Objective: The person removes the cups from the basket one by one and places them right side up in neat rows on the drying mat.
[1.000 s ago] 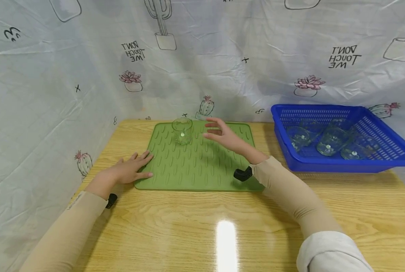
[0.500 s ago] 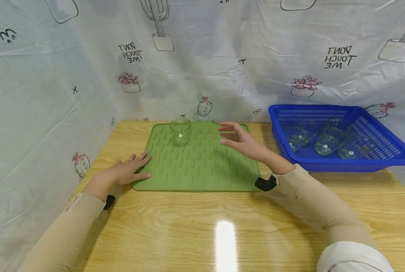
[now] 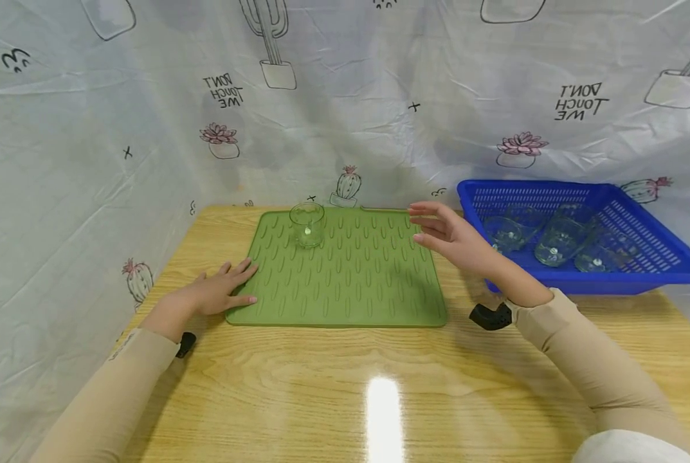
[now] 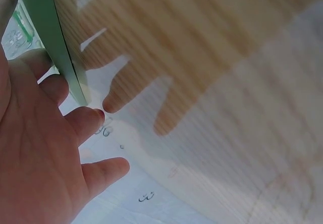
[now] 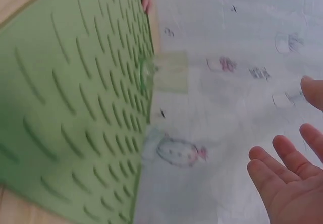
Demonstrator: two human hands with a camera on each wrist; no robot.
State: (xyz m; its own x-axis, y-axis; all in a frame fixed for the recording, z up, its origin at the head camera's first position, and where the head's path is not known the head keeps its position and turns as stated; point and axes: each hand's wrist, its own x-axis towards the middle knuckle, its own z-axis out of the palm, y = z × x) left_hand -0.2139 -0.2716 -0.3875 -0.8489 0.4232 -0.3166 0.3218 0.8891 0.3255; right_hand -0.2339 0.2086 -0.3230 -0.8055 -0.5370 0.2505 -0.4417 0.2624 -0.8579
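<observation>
A green ridged mat point(image 3: 350, 276) lies on the wooden table. Near its back left corner a clear drinking glass point(image 3: 308, 226) stands upright; the right wrist view shows the glass point(image 5: 146, 75) too. My left hand point(image 3: 217, 292) rests on the mat's left edge with fingers spread, and the left wrist view shows that hand point(image 4: 45, 123) beside the mat's rim. My right hand point(image 3: 454, 238) hovers above the mat's right edge, fingers loosely bent and nothing in them. In the right wrist view the same hand point(image 5: 292, 183) is held apart from the mat.
At the right stands a blue plastic basket point(image 3: 559, 281) holding several clear glasses point(image 3: 559, 241), some lying tilted. A white printed sheet point(image 3: 379, 83) hangs behind the table and along its left side. Bare wood point(image 3: 298, 386) stretches in front of the mat.
My right hand has moved right, away from the glass on the mat and toward the blue basket. My left hand and the glass have stayed in place.
</observation>
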